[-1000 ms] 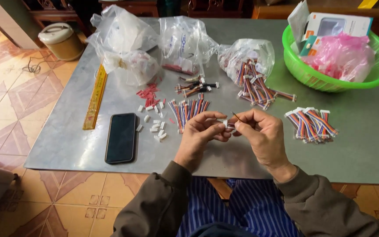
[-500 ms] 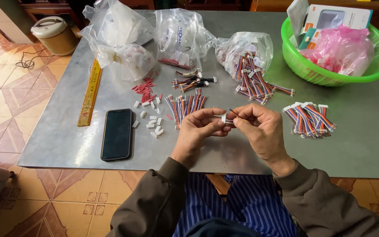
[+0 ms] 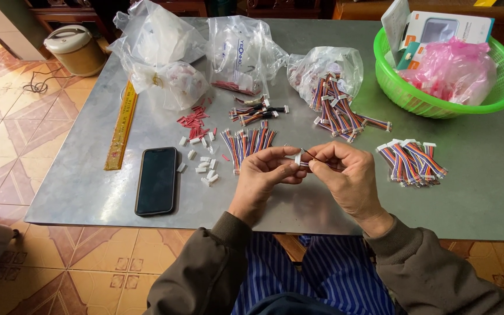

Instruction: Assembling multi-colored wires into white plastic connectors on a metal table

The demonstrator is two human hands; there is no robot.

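Both hands meet just right of the phone point(image 3: 157, 180) — left hand point(image 3: 265, 175) pinching a small white plug point(image 3: 298, 158), right hand point(image 3: 345, 173) gripping its thin wire point(image 3: 317, 157) taut to steady the joint.

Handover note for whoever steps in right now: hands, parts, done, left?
Left hand: pinching a small white connector at its fingertips.
Right hand: pinching thin wires that run into that connector; both hands above the table's near edge.
Parts: loose white connectors and red pieces near the phone; bare-ended wire bundle ahead of the left hand.
Done, apparently: the stack with white connectors fitted, to the right.
Left, apparently: the bare-ended bundle, plus more wires spilling from a bag.
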